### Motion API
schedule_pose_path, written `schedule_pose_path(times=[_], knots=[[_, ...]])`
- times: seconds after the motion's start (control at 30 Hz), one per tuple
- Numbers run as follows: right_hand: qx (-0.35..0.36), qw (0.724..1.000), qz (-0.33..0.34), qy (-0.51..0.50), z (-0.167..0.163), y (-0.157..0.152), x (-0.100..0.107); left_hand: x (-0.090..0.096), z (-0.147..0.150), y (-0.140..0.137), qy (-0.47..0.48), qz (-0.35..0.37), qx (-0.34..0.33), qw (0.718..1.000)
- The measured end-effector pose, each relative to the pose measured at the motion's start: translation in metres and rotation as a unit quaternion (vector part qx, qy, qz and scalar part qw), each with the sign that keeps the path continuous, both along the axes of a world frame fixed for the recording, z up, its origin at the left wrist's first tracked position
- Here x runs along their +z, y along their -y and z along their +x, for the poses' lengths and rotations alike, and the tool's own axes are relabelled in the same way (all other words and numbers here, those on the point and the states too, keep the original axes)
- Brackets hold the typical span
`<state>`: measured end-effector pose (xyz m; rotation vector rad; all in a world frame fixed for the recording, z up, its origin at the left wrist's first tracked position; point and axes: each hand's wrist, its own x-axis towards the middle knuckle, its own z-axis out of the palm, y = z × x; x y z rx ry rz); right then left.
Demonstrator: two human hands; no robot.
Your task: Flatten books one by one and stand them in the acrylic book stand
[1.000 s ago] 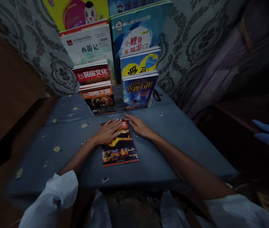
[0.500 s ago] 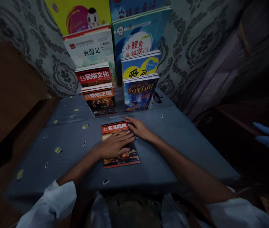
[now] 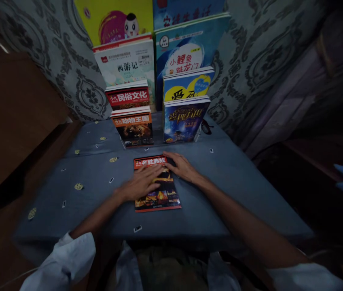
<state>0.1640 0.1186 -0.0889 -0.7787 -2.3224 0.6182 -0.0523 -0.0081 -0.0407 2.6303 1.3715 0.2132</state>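
A thin book [image 3: 157,198] with a red title band and photos along its bottom lies face up on the cloth-covered table. Flat across the left and middle of its cover rests my left hand [image 3: 141,182], fingers stretched toward the right. My right hand [image 3: 183,166] lies at the book's upper right corner, its extended fingertips touching the edge; the thumb is near the right side. Part of the cover is hidden beneath the left hand. Neither hand grips the book.
Behind stand two stepped columns of books: the lion-cover book [image 3: 135,131] fronts the left one, a blue book [image 3: 183,123] the right one. Dark glasses [image 3: 207,127] lie beside them. The grey-blue tablecloth [image 3: 235,194] has small printed patches. A brown wooden panel [image 3: 16,121] stands left.
My left hand has slid left over the cover, baring more of its right side. My right hand stays at the corner. The whole view has shifted slightly.
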Motion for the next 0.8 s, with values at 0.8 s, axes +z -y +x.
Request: schedule_pose_path(times=[0.8], knots=[[0.006, 1.000, 0.010, 0.010, -0.005, 0.000, 0.001, -0.009, -0.015, 0.037, -0.043, 0.018, 0.053, 0.998]])
